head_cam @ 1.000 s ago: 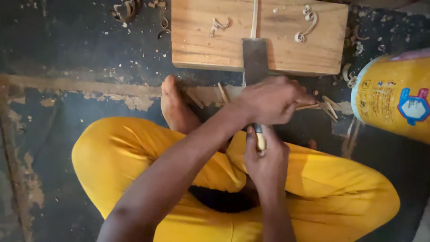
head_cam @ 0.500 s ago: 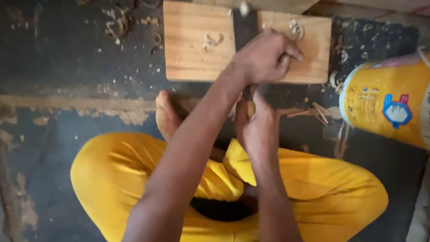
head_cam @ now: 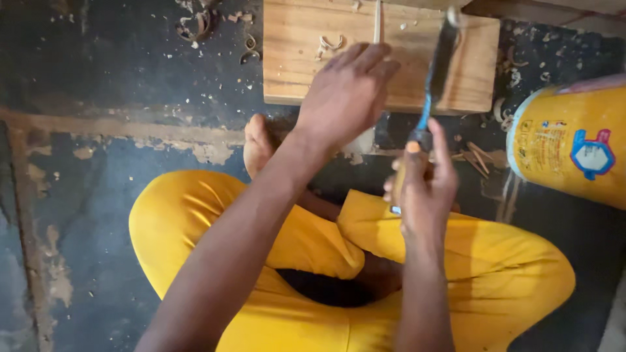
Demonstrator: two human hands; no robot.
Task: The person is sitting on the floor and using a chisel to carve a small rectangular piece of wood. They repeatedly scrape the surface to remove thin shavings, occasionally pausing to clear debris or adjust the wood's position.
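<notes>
Your right hand (head_cam: 424,189) gripped the cleaver (head_cam: 438,72); your left hand's (head_cam: 342,98) open fingers (head_cam: 368,58) lay beside its blade, risking a cut.

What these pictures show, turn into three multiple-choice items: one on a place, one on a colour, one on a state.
1. Where is the yellow bucket?
A. On the wooden board
B. On the floor to the right of the board
C. In the person's lap

2. What colour are the person's trousers?
A. Blue
B. Grey
C. Yellow

3. How is the knife placed?
A. Lying flat on the board
B. Gripped by its handle in the right hand, blade lifted over the board
C. Stuck in the floor

Key:
1 B, as the bucket sits at the picture's right edge, beyond the board's right end.
2 C, as both folded legs are bright yellow.
3 B, as the fingers wrap the handle and the blurred blade points up and away.
</notes>
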